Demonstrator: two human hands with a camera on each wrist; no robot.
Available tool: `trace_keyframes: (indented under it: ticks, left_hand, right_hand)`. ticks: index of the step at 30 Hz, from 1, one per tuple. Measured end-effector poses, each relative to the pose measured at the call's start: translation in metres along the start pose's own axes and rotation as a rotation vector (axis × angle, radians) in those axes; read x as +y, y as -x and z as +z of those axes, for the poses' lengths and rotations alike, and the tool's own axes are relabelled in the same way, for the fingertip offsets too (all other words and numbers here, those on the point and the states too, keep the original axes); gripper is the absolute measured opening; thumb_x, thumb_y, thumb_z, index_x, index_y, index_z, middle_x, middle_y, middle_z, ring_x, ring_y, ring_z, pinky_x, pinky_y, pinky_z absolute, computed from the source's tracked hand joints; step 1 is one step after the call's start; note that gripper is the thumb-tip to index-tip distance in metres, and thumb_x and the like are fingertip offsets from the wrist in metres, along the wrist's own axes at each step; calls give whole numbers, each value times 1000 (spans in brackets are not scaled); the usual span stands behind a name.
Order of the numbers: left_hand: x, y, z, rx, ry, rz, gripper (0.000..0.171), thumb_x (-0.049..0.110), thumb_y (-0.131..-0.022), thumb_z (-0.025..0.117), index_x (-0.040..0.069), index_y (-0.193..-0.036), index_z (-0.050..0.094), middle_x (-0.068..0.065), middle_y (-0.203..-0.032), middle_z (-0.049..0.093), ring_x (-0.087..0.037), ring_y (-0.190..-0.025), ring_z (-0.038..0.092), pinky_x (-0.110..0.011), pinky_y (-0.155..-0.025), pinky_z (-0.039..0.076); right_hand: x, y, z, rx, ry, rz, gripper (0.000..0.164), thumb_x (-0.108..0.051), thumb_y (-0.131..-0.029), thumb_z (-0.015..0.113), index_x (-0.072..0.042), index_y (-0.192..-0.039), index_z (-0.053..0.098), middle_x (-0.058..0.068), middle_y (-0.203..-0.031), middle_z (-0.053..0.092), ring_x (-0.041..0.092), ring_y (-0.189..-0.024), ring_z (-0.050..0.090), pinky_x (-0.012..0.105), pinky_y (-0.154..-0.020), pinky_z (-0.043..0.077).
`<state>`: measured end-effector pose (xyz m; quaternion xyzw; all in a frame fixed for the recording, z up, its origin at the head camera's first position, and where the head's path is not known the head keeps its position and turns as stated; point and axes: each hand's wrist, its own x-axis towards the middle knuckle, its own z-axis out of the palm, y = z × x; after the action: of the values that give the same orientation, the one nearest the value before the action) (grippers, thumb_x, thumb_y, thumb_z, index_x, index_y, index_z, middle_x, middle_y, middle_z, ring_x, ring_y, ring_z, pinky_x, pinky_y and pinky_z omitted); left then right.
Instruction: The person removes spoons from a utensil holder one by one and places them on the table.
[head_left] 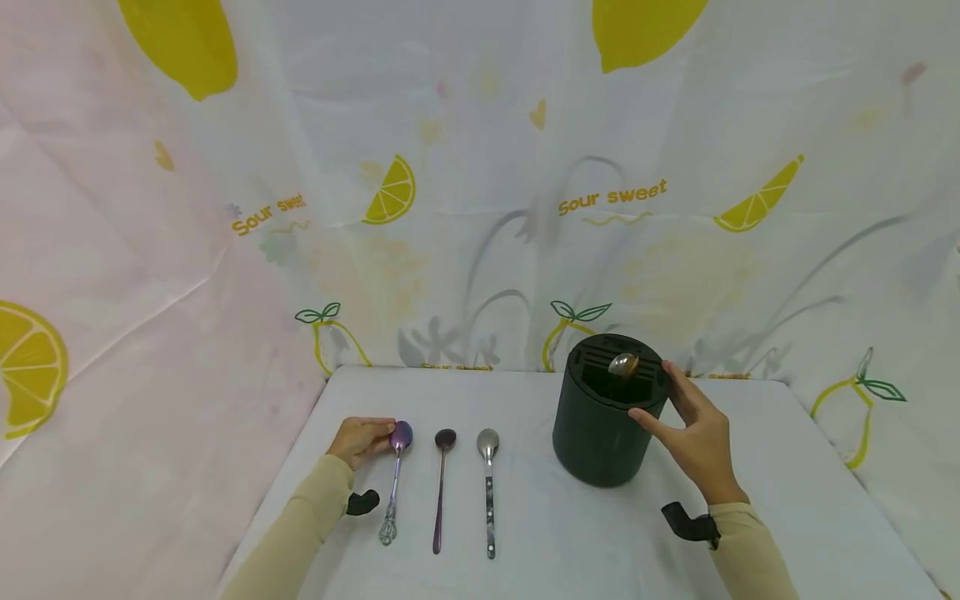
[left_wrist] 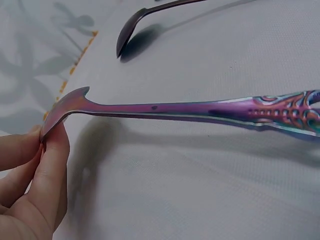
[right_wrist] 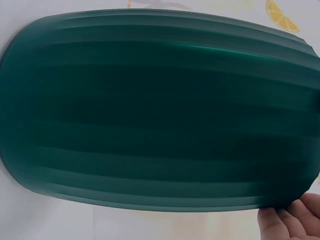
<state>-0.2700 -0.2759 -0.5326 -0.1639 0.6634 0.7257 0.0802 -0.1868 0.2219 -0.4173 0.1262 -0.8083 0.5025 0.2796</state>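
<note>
Hands: left hand [head_left: 358,443], pinching purple spoon [left_wrist: 180,110] by its bowl, well left of the green holder [head_left: 600,443]; right hand [head_left: 697,440], gripping the holder's right rim. Spoon: long axis fore-and-aft, left hand nearer.

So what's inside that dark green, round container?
A shiny, rounded metal spoon head shows at the opening. I can't make out its handle. The walls of the dark green, round container and its dark, slotted lid hide whatever may lie deeper.
</note>
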Motion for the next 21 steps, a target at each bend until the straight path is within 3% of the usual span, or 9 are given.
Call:
trace_keyframes:
  ticks: [7, 13, 21]
  left_hand:
    - [-4, -4, -2, 5, 7, -3, 27, -11, -88, 63, -20, -114, 60, -13, -90, 72, -14, -78, 68, -27, -73, 59]
    - [-5, -4, -3, 11, 19, 0, 25, -14, -88, 62, -21, -111, 60, -21, -95, 71, -18, -80, 69, -30, -75, 59]
    - [-5, 1, -1, 20, -32, 31, 28, -16, -88, 60, -25, -114, 56, -25, -98, 69, -20, -83, 68, -35, -80, 58]
  right_hand:
    - [-1, 0, 1, 1, 6, -9, 82, 3, -73, 84, 0, -144, 43, 20, -143, 47, 34, -128, 48, 18, -101, 41]
    - [1, 1, 1, 8, -11, -18, 83, 5, -72, 84, 1, -144, 43, 20, -143, 47, 32, -129, 48, 19, -101, 42]
    - [2, 1, 2, 6, -21, -13, 83, 5, -72, 84, 1, -144, 43, 22, -142, 47, 31, -129, 48, 18, -100, 41]
